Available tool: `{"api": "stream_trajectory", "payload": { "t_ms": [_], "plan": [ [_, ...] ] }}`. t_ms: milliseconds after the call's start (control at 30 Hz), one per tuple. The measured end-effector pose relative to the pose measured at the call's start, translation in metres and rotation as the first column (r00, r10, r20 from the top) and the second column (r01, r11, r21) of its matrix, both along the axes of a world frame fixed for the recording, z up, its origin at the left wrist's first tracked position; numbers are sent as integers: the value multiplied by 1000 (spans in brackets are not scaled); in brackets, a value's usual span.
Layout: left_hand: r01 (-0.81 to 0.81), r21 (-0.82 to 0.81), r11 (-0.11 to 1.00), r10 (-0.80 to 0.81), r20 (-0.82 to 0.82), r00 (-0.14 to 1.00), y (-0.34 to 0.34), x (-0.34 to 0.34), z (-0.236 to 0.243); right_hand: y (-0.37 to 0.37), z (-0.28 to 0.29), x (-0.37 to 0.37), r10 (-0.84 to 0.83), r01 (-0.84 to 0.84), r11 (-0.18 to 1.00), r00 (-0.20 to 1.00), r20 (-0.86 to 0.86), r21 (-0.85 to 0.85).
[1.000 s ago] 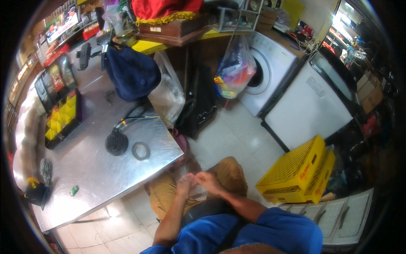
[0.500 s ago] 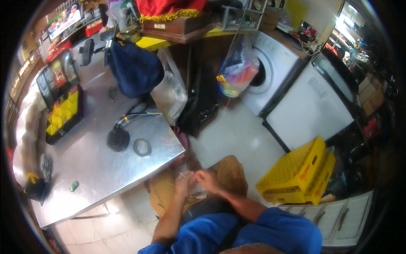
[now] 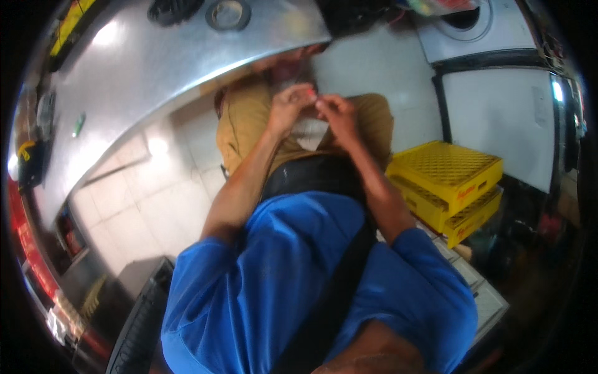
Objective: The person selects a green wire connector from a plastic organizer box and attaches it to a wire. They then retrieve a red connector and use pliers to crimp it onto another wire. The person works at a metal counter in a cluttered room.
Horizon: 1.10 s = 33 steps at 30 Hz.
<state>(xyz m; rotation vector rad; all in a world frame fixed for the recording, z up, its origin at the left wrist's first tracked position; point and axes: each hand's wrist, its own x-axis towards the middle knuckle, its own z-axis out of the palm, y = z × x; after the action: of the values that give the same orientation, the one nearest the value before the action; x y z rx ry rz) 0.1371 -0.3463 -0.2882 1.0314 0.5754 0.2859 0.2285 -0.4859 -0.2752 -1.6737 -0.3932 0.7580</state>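
Observation:
Over my lap, my left hand is closed in a pinch on a small red thing, too small and blurred to tell its kind. Right beside it, my right hand has its fingertips pressed together, close to the red thing; what they hold cannot be made out. Below the hands a pale, whitish patch, perhaps clear plastic, lies between the thighs of my tan trousers.
A steel table stands ahead to the left, bearing a roll of tape, a black bundle and a small green item. Yellow crates are stacked at right, near a white appliance and a front-loading washing machine.
The view has tipped down toward my body, so the table and crates sit higher in it. Both hands stay together over my lap; the red thing shows more clearly.

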Motion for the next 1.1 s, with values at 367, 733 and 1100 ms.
{"api": "stream_trajectory", "payload": {
  "t_ms": [367, 733, 1100],
  "plan": [
    [121, -184, 975, -90, 170, 981, -4, -8, -13, -10, -7, -2, 34, -21, 997, 986, 166, -79],
    [92, -104, 990, -86, 60, 994, -4, 11, -34, 12, 11, -3, 9, -6, 995, 999, 32, -95],
    [137, 224, 965, -148, 33, 988, -6, 12, -57, 7, 4, -5, 43, -4, 981, 979, 197, -194]
  ]
}}
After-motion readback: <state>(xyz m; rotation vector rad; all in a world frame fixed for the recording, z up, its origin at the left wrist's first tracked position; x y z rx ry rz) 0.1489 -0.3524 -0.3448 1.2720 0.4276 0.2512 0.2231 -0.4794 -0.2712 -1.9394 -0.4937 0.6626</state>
